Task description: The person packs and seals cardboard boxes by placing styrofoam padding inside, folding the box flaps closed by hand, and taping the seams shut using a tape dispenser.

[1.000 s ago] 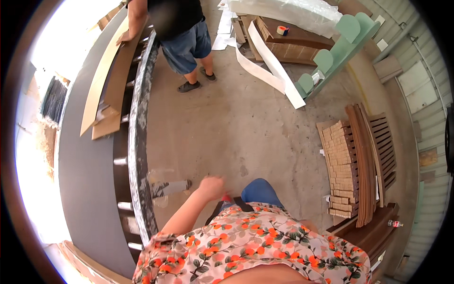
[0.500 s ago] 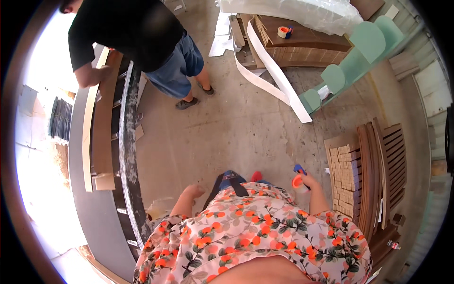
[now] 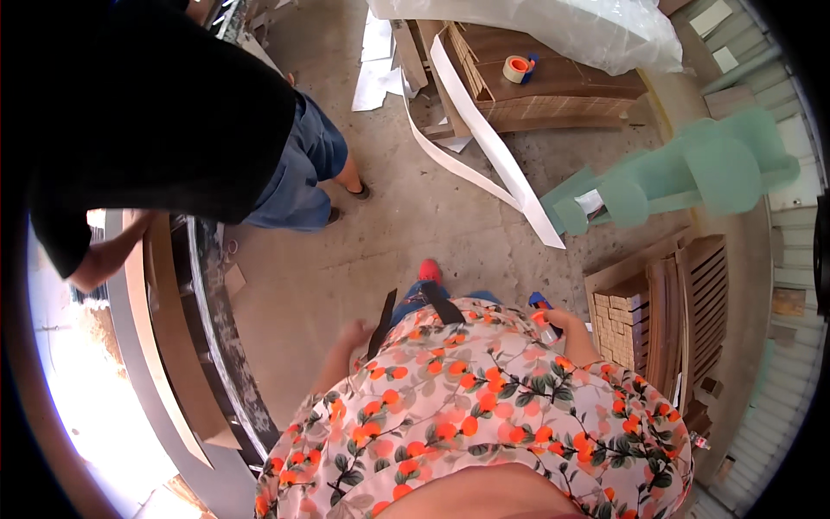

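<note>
While a concrete floor (image 3: 298, 285) spreads under everything, a long surface (image 3: 207, 268) with a flaking edge runs down the left side. A co-worker (image 3: 173, 121) in a black shirt leans over its far part. Ahead on the right is a pale green unit (image 3: 726, 169), blurred, and nearer, stacked brown boards (image 3: 622, 324). Brown strips (image 3: 183, 346) lie lengthwise on the surface, near the co-worker's forearm.

The left hand (image 3: 354, 333) hangs beside the waist, nearest the surface; whether its grip is apart or together cannot be made out. The right hand (image 3: 564, 323) has its grip clamped on a tape dispenser (image 3: 540, 302), blue and orange, just beside the right hip and well apart from the strips.

The step in hand looks like holding the dispenser at the side, no tape being applied; the next move would seem to call for a secure hold and room around the co-worker.
</note>
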{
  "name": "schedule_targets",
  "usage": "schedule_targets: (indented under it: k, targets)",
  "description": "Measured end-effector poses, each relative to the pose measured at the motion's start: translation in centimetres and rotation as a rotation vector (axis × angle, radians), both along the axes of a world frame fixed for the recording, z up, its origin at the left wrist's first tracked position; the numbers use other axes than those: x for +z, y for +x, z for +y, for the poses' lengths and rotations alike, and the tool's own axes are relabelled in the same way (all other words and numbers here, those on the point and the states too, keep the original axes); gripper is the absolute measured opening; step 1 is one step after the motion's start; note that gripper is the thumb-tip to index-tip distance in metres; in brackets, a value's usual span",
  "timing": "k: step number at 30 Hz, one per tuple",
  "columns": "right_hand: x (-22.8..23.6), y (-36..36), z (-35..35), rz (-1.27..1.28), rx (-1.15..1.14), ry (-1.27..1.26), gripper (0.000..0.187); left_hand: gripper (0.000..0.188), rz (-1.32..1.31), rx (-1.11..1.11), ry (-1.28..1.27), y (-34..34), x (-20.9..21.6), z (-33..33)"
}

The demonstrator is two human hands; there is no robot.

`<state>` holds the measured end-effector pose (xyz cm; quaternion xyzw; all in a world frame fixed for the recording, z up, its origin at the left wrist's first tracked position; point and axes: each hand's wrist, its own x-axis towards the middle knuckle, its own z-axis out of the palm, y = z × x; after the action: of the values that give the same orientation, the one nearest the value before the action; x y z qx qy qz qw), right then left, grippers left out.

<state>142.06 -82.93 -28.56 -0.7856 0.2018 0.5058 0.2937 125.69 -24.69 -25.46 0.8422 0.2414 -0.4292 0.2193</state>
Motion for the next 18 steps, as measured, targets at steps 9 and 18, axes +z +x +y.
schedule_targets:
  k: [9, 18]
  targets:
    - [6.5, 14.0, 5.3, -0.04, -0.435, -0.04, 0.045, 0.053, -0.662, -0.051, -0.111, 35.7, 10.6, 3.6]
    - [3.3, 37.2, 6.9, -0.302, 0.013, 0.393, 0.033, 0.051, -0.254, -0.232, -0.226, 48.8, 10.1, -1.7]
